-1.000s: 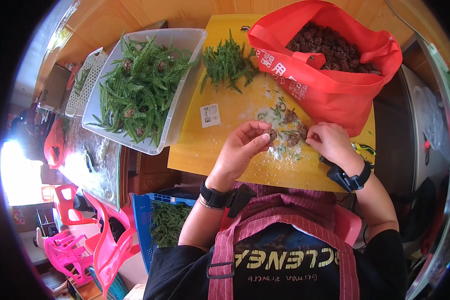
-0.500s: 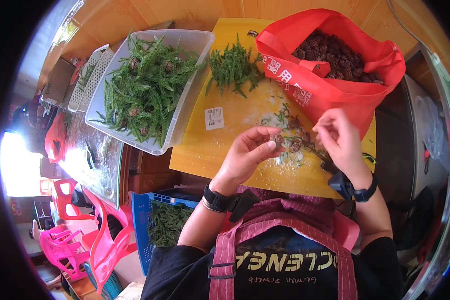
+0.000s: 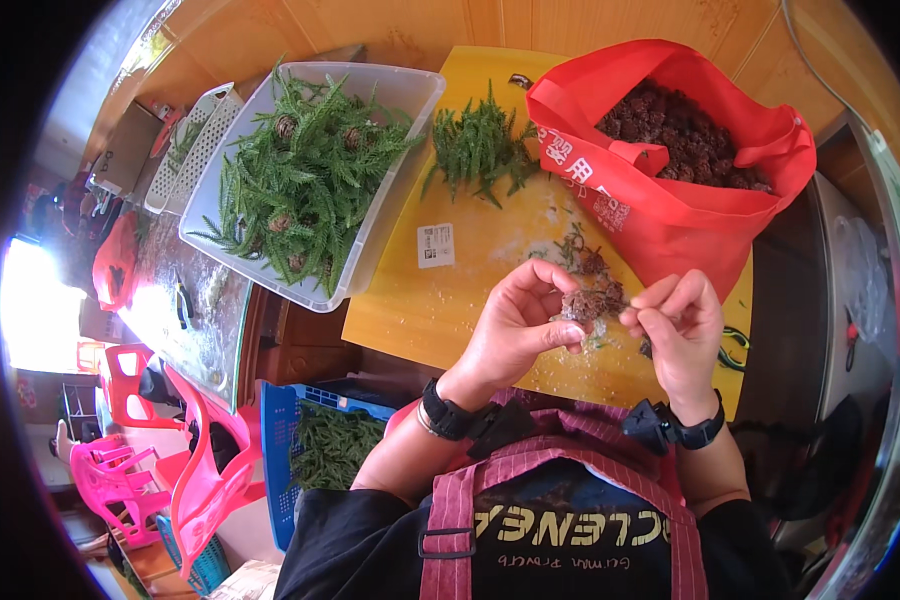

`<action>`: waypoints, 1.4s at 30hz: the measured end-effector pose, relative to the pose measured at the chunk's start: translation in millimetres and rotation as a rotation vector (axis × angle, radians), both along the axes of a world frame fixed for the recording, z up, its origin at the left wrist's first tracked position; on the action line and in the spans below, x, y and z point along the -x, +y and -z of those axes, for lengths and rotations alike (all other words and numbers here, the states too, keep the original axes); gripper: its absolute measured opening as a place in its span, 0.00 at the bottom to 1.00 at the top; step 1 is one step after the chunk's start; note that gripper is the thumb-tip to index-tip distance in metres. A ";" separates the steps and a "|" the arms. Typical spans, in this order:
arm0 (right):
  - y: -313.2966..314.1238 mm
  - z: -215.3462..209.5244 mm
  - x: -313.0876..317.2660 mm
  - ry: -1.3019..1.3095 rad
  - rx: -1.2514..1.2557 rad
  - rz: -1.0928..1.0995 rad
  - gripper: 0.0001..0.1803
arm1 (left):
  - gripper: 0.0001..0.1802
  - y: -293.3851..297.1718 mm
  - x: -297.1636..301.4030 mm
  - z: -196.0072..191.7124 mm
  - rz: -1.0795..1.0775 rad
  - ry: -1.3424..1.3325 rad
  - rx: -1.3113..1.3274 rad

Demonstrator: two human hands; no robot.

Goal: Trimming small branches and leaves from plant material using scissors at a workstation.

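Brown, the pine cone (image 3: 588,303) sat pinched in my left hand (image 3: 518,335) while my right hand (image 3: 678,328) gripped its scales, above the yellow cutting board (image 3: 440,300) beside the red bag (image 3: 670,215).

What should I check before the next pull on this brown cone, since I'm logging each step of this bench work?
1. Small brown cone gripped: ok, the left hand pinches it between thumb and fingers.
2. Right hand placed: ok, its fingertips meet the cone's right side.
3. Work held over the yellow plastic cutting board: ok, scraps lie on the board beneath.
4. Red fabric bag open for access: ok, mouth open, dark brown cones visible inside.
5. Clear plastic tub of green sprigs within reach: cannot tell.
6. Which part the right fingers hold: cannot tell, too small.
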State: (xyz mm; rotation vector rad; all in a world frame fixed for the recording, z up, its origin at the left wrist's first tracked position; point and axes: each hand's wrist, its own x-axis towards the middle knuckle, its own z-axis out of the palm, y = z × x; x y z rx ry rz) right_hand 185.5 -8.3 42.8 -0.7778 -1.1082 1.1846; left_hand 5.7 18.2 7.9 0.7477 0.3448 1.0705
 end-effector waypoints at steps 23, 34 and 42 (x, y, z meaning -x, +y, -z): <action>-7.7 -0.4 7.4 -0.395 -0.177 0.131 0.11 | 0.21 -5.3 -4.6 -9.6 0.033 0.021 -0.090; -10.4 -20.1 11.0 -0.731 -0.283 0.226 0.07 | 0.14 -5.5 1.0 -7.1 0.017 0.012 -0.092; -4.5 -22.5 11.7 -0.767 -0.340 0.202 0.07 | 0.14 -2.5 2.4 -5.3 -0.012 0.048 -0.155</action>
